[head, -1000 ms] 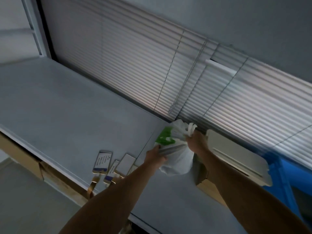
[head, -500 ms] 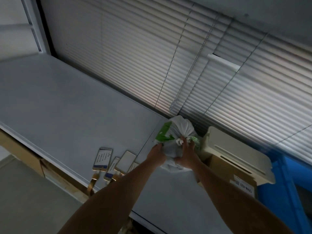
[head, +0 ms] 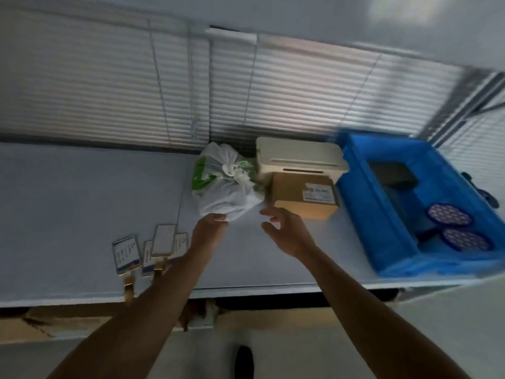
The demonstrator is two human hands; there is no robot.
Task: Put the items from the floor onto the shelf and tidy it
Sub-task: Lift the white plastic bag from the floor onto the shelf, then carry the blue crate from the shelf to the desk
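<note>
Nearest: both bare forearms reach up from the bottom edge over the front lip of the shelf (head: 68, 203), a flat pale grey matte surface. Under the lip there is brown cardboard-like material, blurred.

Left hand (head: 209, 228): fingers curled loosely, tips touching the lower front of the white bag (head: 226, 187). Can't tell whether it is pinching the plastic or just resting on it. Right hand (head: 284, 231): fingers spread and lightly bent, holding nothing, apart from the bag, just in front of the cardboard box (head: 303, 194).

Left of the left forearm: small cluster of flat rectangular tags (head: 151, 248), white faces with dark print and gold-coloured ends, lying near the front edge, some overlapping. Print is too small to read.

Bag sits on the shelf about mid-width, crinkly thin plastic, knotted on top, green print on its left side. Its right side touches the box stack.

Box is plain brown with a white label on its top. A cream plastic unit (head: 299, 158), rounded corners, long slot in its top, sits on the rear of it.

Right of that: blue plastic crate (head: 382, 222), open top, with dark items and two round purple patterned discs (head: 459, 228) inside.

Farthest: closed horizontal blinds (head: 109, 86) along the back, cords hanging down behind the bag.
</note>
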